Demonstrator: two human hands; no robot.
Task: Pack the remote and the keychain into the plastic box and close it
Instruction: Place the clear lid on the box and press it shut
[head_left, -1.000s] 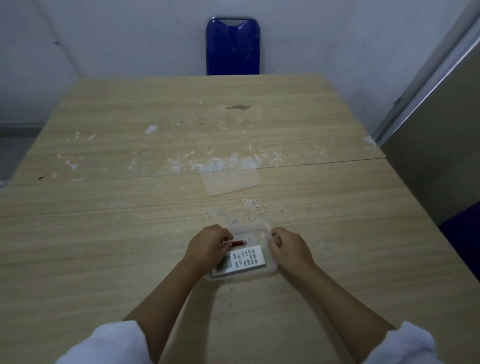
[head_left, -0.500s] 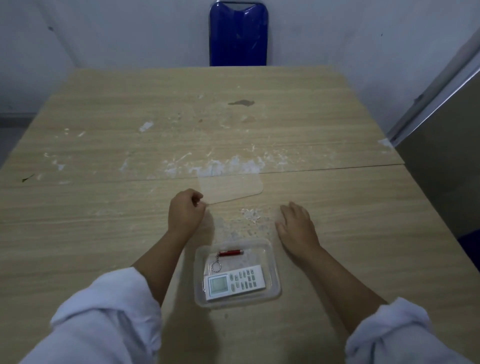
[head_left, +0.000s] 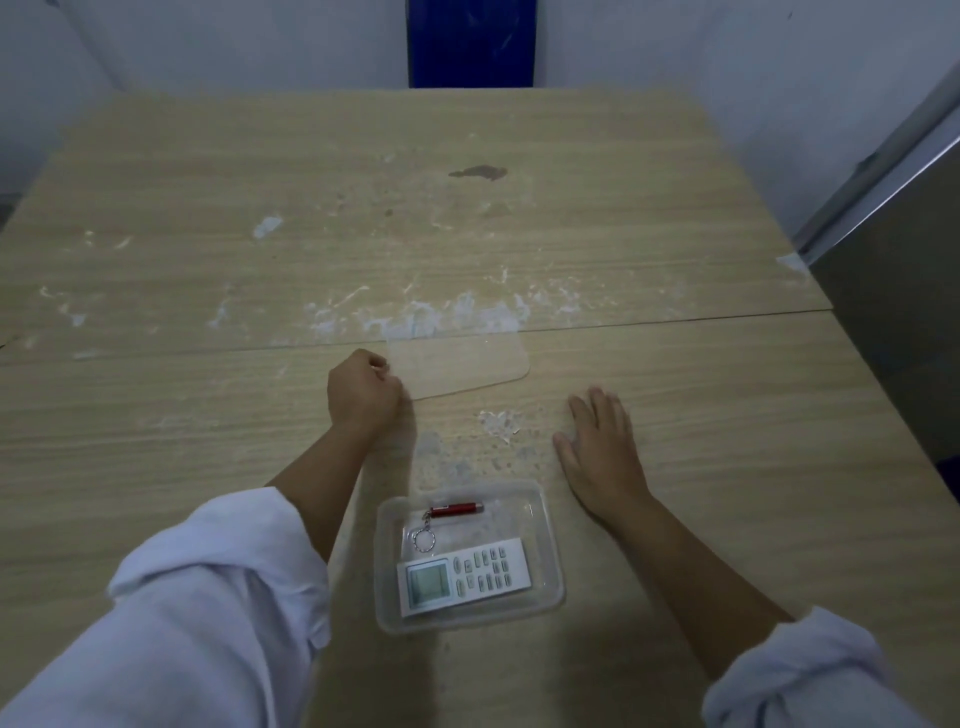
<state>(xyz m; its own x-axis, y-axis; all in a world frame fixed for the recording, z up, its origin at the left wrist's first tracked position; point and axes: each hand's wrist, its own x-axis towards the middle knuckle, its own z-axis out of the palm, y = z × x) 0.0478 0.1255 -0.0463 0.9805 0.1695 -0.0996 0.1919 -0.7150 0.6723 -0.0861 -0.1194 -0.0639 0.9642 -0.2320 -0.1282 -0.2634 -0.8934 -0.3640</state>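
A clear plastic box (head_left: 550, 561) sits uncovered near the table's front edge. Inside it lie a white remote (head_left: 465, 576) with a small screen and grey buttons, and a red keychain (head_left: 454, 510) with a metal ring. The box's clear lid (head_left: 460, 366) lies flat on the table farther back. My left hand (head_left: 363, 392) is curled at the lid's left corner, fingers pinching its edge. My right hand (head_left: 600, 452) rests flat on the table to the right, fingers spread, holding nothing.
The wooden table (head_left: 727, 415) has white paint smears across its middle seam and a dark stain farther back. A blue chair (head_left: 470, 41) stands behind the far edge. A grey metal panel (head_left: 904, 291) rises at the right.
Both hands left the box. The left hand reached back to the lid's corner and closed on it. The right hand settled flat on the table.
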